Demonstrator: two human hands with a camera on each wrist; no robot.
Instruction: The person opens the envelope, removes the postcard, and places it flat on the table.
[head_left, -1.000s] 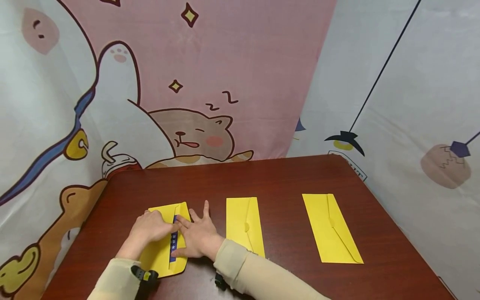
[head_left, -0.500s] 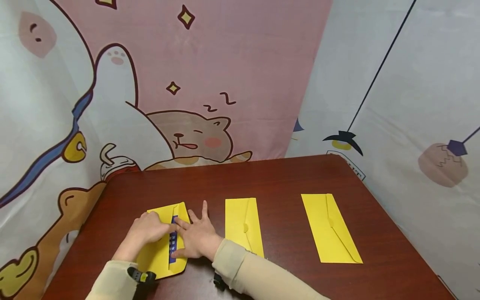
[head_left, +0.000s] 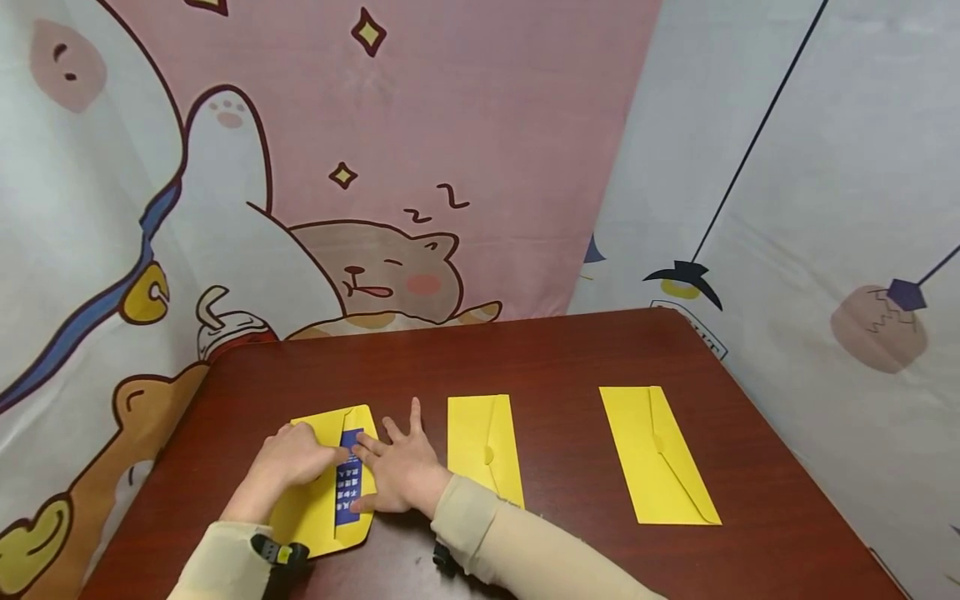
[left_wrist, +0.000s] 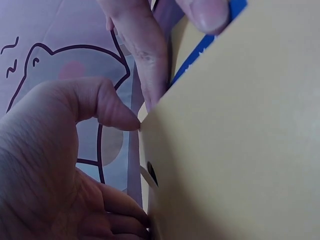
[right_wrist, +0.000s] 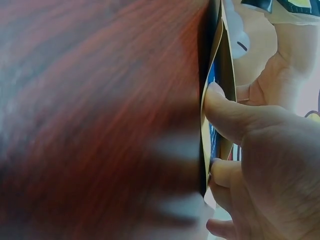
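A yellow envelope lies on the table at the left in the head view, its flap turned out to the right. From its mouth sticks a blue card with white lettering; the rest is hidden inside. My left hand grips the envelope on its left part, thumb at the edge of the mouth and fingers bent against the paper. Against the card's bare strip, the thumb and fingertips of my right hand press, set apart from each other. Its other fingers are spread over the table.
Two more yellow envelopes lie with flaps folded down: one just right of my right hand, partly under the sleeve, the other farther right. A patterned cloth hangs behind the brown table.
The blue card has slid rightward out of the envelope, so its strip is wider and more lettering shows. My right hand has shifted slightly right with it; the left hand keeps its grip.
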